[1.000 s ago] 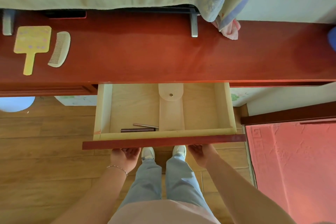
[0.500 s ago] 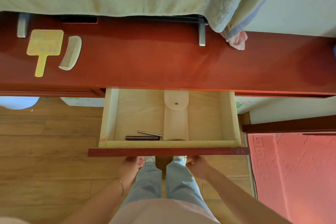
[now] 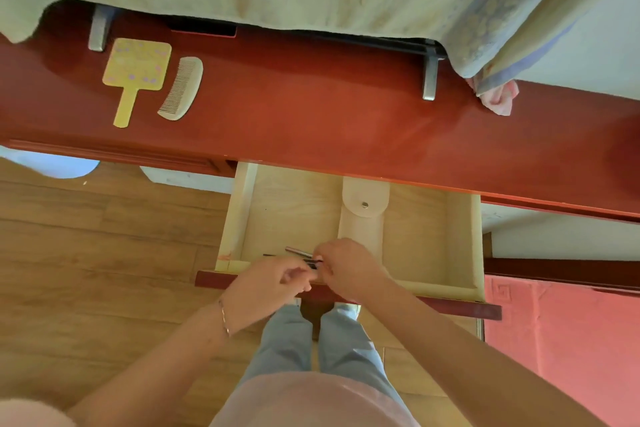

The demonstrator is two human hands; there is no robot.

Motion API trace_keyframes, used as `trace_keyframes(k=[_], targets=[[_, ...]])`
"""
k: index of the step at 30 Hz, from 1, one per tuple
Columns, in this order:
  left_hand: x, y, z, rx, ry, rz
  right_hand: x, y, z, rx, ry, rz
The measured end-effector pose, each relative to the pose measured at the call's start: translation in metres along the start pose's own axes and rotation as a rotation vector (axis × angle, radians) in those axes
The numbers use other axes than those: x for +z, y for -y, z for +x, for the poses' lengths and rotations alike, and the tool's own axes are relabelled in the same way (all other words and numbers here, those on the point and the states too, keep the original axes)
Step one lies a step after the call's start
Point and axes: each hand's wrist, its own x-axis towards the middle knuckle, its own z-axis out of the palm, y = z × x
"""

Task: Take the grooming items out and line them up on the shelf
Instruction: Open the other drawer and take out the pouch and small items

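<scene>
Just below the middle of the frame, the right hand [image 3: 346, 267] is reaching into the pale wooden drawer [image 3: 460, 239], its fingers curling over the end of a thin dark stick [image 3: 313, 265] and seemingly pinching it, while the left hand [image 3: 268, 284] is hovering at the drawer's front edge with fingers loosely curled, holding nothing that shows. A slim silvery metal tool [image 3: 298, 251] is lying just beside the dark stick, and a beige snap-flap pouch [image 3: 363, 215] is resting behind them. In the upper left of the frame, a yellow square hand mirror [image 3: 136, 73] and a cream-coloured comb [image 3: 181, 88] are already lying side by side on the dark red wooden shelf [image 3: 329, 114]. The risk, as I judge it, is that both items are thin and lying flat: a shallow pinch could be letting one slip, or dragging its neighbour along. The crowding hands could also be knocking the tool out of reach.
</scene>
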Motion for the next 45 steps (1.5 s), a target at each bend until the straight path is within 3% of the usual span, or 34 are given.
trace_keyframes(k=[3,6,16,27,34,45], targets=[[-0.015,0.004,0.030,0.010,-0.075,0.191,0.010,-0.009,0.022,0.039,0.016,-0.149],[-0.021,0.015,0.059,-0.053,-0.049,0.354,0.013,-0.017,0.036,0.077,0.048,-0.242],[-0.019,0.032,0.098,-0.205,0.332,0.802,0.022,-0.017,0.059,0.049,0.133,-0.445],[-0.011,0.040,0.106,-0.164,0.480,0.885,0.026,-0.016,0.062,0.035,0.128,-0.551],[-0.013,0.039,0.106,-0.090,0.508,0.933,0.028,-0.021,0.061,0.062,0.098,-0.525],[-0.019,0.029,0.103,-0.129,0.556,0.906,0.027,-0.021,0.058,0.055,0.059,-0.485]])
